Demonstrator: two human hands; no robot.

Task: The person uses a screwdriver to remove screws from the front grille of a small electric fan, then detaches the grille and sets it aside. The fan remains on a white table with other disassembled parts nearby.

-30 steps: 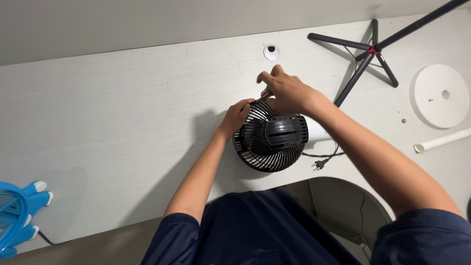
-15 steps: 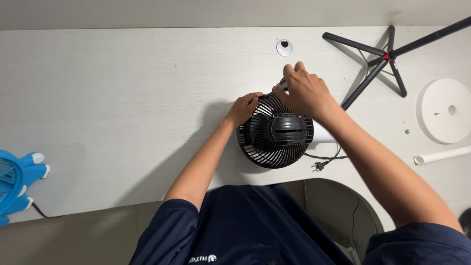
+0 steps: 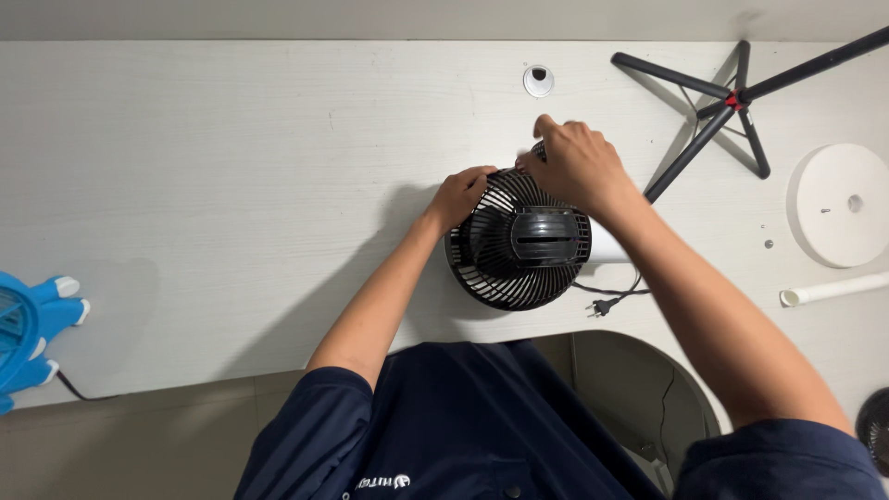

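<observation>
the black fan (image 3: pixel 519 243) lay grille-up at the table's (image 3: pixel 231 167) near edge, the left hand (image 3: pixel 460 194) curled on its upper-left rim and the right hand (image 3: pixel 574 162) closed, pinching its far rim.

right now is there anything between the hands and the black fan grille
Nothing visible does. The left hand already rests on the upper left rim of the black fan grille, and the right hand grips its top edge. The tripod stand and white disc lie apart, off to the right.
</observation>
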